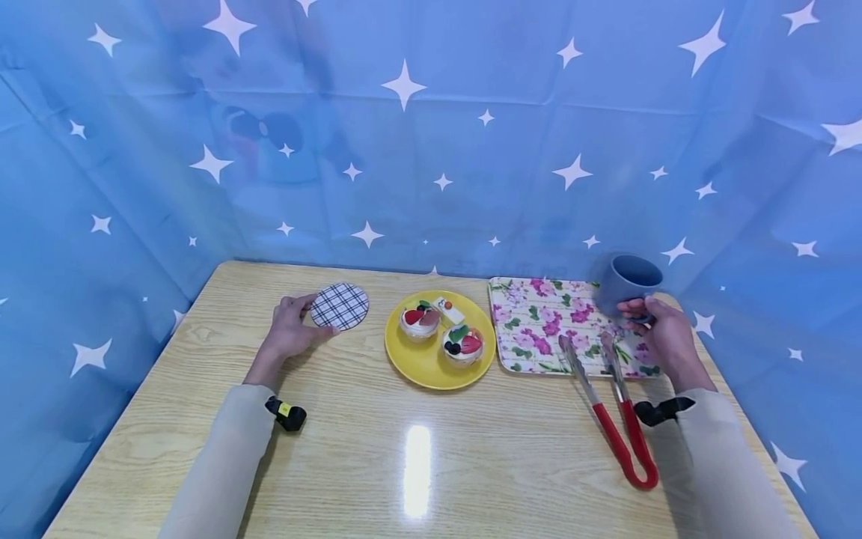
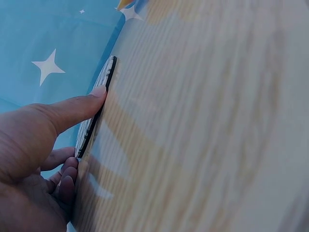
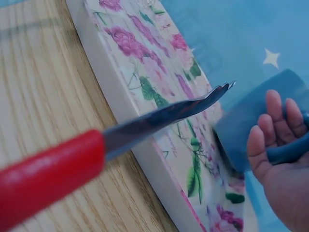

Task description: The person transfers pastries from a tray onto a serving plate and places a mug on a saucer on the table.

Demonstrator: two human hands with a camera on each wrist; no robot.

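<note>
My left hand (image 1: pixel 292 329) holds a round checked coaster (image 1: pixel 340 306) by its rim at the table's far left. In the left wrist view the thumb lies against the coaster's dark edge (image 2: pixel 99 114), with the other fingers at its far side. On the right, my right hand (image 1: pixel 667 333) grips the handle of a blue-grey mug (image 1: pixel 629 281), fingers curled through it. The mug overlaps the far right corner of a floral tray (image 1: pixel 525 314) and leans a little. Red-handled tongs (image 1: pixel 622 438) lie spread beside that hand, their metal tips over the tray's near edge.
Between the hands stands a yellow plate (image 1: pixel 420 376) with two fruit-topped tarts (image 1: pixel 462 346) and a small white piece (image 1: pixel 447 309) on it. A blue star-patterned curtain (image 1: pixel 431 150) closes off the wooden table (image 1: pixel 343 457) at the back and sides.
</note>
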